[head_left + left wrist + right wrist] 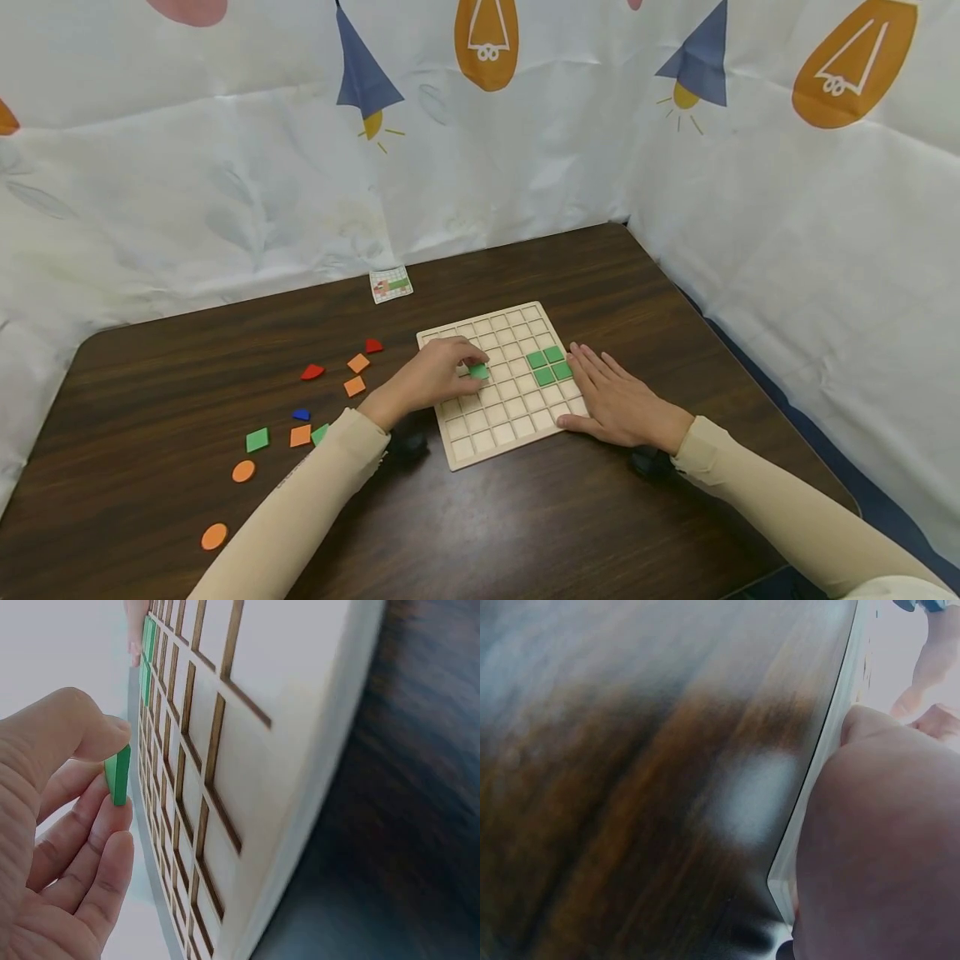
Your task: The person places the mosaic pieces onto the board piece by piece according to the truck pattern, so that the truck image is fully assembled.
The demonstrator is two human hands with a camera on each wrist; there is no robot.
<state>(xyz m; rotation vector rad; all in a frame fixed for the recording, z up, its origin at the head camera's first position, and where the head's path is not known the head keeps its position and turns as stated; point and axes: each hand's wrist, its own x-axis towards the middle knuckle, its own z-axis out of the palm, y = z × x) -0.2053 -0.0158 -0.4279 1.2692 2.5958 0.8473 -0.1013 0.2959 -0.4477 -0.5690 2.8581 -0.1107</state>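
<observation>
- Green square tile (479,372) sits pinched between thumb and fingers (90,847) of my left hand (431,377), held just over the left-middle cells of the wooden grid board (501,423).
- Left wrist view: the tile (118,775) is edge-on, thumb on top, fingertips under it, close beside the board (300,720) face; I can't tell if it touches.
- Four green tiles (549,365) already fill a two-by-two block at about 3 o'clock on the board.
- My right hand (615,404) lies flat with fingers straight and slightly spread, resting on the board's right edge just beside that block, thumb along the near corner.
- Right wrist view is blurred; only the palm (885,855) against the board edge shows.
- Board lies mid-counter (187,367), dark wood.
- At 9 o'clock of the board, loose pieces: red pieces (312,372), orange squares (355,386), a small blue piece (301,414), green squares (257,440), orange discs (243,471).
- At 11 o'clock, well apart, a small pattern card (391,284).
- Printed white sheet (225,183) walls the counter at the back and right.
</observation>
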